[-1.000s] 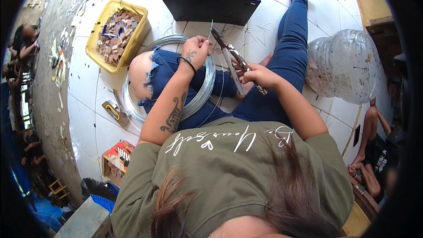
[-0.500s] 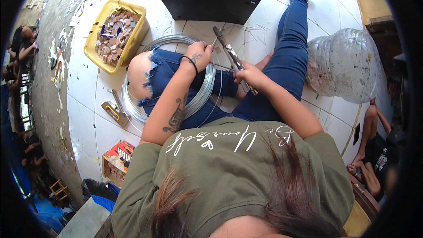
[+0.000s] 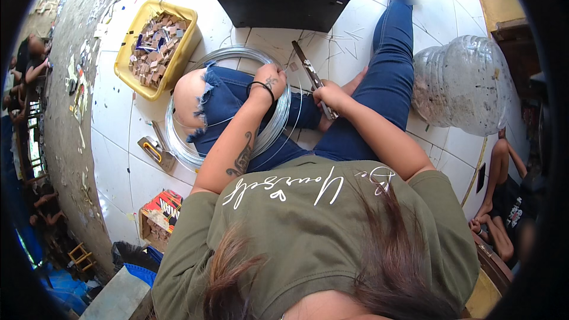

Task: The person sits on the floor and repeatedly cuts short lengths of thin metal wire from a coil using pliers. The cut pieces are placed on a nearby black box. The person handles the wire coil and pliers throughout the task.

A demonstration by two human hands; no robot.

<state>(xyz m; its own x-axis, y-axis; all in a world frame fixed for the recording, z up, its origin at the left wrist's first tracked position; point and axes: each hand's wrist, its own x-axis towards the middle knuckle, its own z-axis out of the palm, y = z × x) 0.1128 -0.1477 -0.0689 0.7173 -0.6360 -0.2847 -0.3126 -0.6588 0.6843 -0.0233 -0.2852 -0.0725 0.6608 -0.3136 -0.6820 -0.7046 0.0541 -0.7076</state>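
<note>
My left hand is closed over the upper right side of a large coil of silvery wire, pinching a strand whose end I cannot make out. The coil loops around my bent left knee and lies across my leg. My right hand grips a long, worn metal plier-like tool at its lower end. The tool slants up and left, its far end just right of my left hand and apart from it. Short cut wire pieces are scattered on the tiles beyond.
A yellow tub of small brown pieces stands far left. Ahead is a black box; a large clear plastic container lies right. A trowel-like tool and a red carton are at left. People sit at both sides.
My left hand has shifted slightly lower and right. The tool in my right hand has moved slightly, its far end now apart from my left hand, and its two arms look closer together.
</note>
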